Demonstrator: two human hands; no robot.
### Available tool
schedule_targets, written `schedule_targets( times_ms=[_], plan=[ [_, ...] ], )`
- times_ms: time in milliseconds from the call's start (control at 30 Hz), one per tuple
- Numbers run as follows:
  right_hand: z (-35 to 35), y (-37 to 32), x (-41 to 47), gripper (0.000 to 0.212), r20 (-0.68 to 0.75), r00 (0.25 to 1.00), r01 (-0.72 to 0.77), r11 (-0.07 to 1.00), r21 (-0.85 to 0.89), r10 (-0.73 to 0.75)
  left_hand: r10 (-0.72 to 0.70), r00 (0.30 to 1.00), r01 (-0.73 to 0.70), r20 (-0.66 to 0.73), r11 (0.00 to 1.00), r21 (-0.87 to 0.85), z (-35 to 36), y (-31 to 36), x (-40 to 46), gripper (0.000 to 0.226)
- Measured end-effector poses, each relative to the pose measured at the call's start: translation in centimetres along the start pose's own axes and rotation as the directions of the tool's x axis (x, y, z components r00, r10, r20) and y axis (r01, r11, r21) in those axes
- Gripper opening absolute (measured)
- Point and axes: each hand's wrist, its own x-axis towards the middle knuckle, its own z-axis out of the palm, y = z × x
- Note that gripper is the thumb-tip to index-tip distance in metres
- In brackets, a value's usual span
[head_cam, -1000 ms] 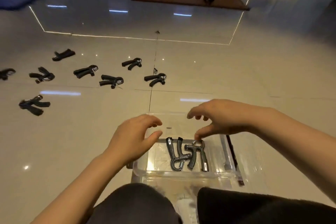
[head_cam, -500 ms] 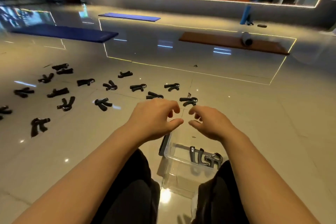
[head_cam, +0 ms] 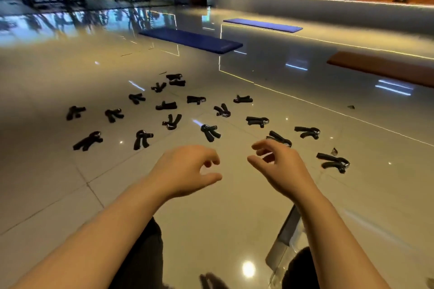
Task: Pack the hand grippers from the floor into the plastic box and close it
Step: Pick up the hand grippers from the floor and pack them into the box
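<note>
Several black hand grippers lie scattered on the glossy tiled floor ahead, among them one in front of my left hand, one just beyond my right hand's fingertips and one to the right. My left hand and my right hand hover side by side above the floor, fingers loosely curled, holding nothing. Only a corner of the clear plastic box shows, low on the right, behind my right forearm; its inside is hidden.
Two blue mats and an orange mat lie further back on the floor. Gym equipment stands at the far left before windows. My dark-trousered knees fill the bottom edge.
The view has swung up and left, away from the box towards the scattered grippers. Both hands have lifted off the box and moved forward, still holding nothing.
</note>
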Motion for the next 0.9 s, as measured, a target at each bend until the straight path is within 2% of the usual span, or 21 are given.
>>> schedule_targets(
  times_ms=[67, 167, 233, 333, 433, 533, 600, 733, 833, 900],
  plan=[
    [3.0, -1.4, 1.9, 0.032, 0.015, 0.996, 0.083, 0.996, -0.017, -0.083, -0.085, 0.995, 0.077, -0.055, 0.988, -0.136, -1.7, -2.8, -0.3, 0.032],
    [6.8, -2.5, 4.4, 0.034, 0.125, 0.982, 0.153, 0.981, -0.120, -0.138, -0.173, 0.983, 0.169, -0.054, 0.983, -0.068, -3.3, -7.5, -0.9, 0.033],
    [8.6, -3.2, 6.3, 0.033, 0.143, 0.982, 0.142, 0.980, -0.138, -0.122, -0.220, 0.975, 0.218, -0.036, 0.975, -0.054, -3.9, -10.5, -1.2, 0.032],
    [11.3, -5.0, 9.0, 0.033, 0.130, 0.989, 0.079, 0.996, -0.043, -0.073, -0.298, 0.954, 0.295, -0.034, 0.952, -0.077, -4.7, -14.9, -1.6, 0.031],
    [14.2, -8.1, 11.5, 0.035, 0.123, 0.992, 0.027, 0.999, -0.025, -0.024, -0.366, 0.929, 0.357, -0.051, 0.924, -0.134, -5.5, -19.4, -2.1, 0.028],
    [15.9, -11.8, 13.8, 0.039, 0.160, 0.984, 0.091, 0.995, -0.045, -0.083, -0.414, 0.905, 0.386, -0.101, 0.897, -0.215, -5.9, -23.3, -2.2, 0.022],
    [15.5, -13.5, 15.3, 0.041, 0.202, 0.971, 0.150, 0.981, -0.119, -0.124, -0.428, 0.894, 0.382, -0.132, 0.883, -0.272, -5.9, -25.5, -1.4, 0.017],
    [11.9, -14.5, 17.7, 0.046, 0.309, 0.948, 0.153, 0.956, -0.251, -0.071, -0.408, 0.900, 0.344, -0.156, 0.882, -0.322, -5.6, -27.8, 2.4, 0.012],
    [10.3, -12.7, 18.7, 0.044, 0.227, 0.973, 0.093, 0.958, -0.271, -0.030, -0.355, 0.927, 0.312, -0.123, 0.910, -0.273, -4.7, -28.6, 5.9, 0.019],
    [10.4, -10.7, 18.9, 0.048, 0.238, 0.970, 0.028, 0.949, -0.315, 0.051, -0.316, 0.946, 0.293, -0.073, 0.928, -0.229, -4.4, -28.9, 8.4, 0.023]
  ],
)
